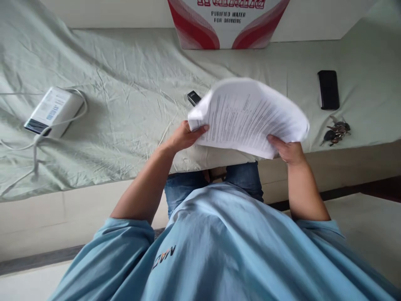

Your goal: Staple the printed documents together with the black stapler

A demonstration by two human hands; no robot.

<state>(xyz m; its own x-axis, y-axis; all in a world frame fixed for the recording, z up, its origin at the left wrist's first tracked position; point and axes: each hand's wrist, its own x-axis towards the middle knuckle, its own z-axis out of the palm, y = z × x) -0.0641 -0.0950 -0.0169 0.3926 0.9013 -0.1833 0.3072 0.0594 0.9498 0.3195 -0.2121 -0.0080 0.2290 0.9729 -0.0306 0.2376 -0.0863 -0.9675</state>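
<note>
Printed papers (241, 113) held curved at center of frame — left hand (186, 137) clamped on their left corner, right hand (290, 151) clamped on lower right edge, both thumbs on top, other fingers mostly hidden. Small black device (194, 98) partly covered by papers, on pale green cloth (125, 88). Black phone (328, 90) above keys (337, 133) at right; white unit (54, 109) with cable (35, 154) at left; red-and-white carton (227, 31) at top.

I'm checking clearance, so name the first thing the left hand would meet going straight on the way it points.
The left hand would first meet the printed paper it holds. Beyond that, the red and white box seems to lie roughly in line, though depth is unclear.
</note>
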